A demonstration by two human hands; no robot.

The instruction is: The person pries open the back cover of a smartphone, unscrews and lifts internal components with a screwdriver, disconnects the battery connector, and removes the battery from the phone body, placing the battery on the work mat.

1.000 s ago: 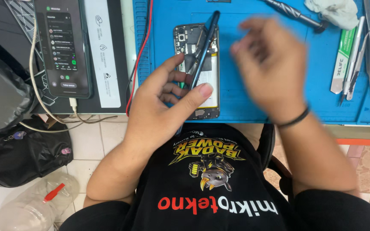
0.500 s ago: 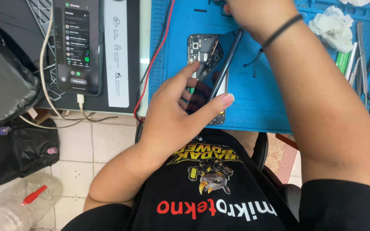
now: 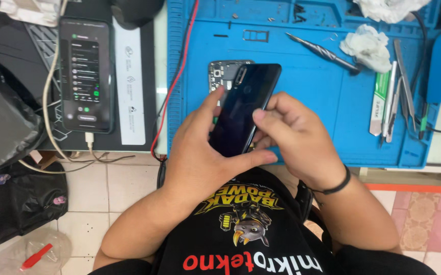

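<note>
Over the opened phone [image 3: 224, 71], both hands now hold the dark back cover [image 3: 243, 109].

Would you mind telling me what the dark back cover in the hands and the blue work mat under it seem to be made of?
The back cover, held between the left hand and right hand, looks like glossy plastic or glass: smooth, dark blue-black, with soft reflections. I cannot tell which. The blue mat looks like matte silicone or rubber: dull, with moulded ridges and shallow trays along its top.

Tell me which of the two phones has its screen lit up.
The phone on the dark mat left of the blue mat, with a cable plugged in; the other lies opened, showing its insides.
</note>
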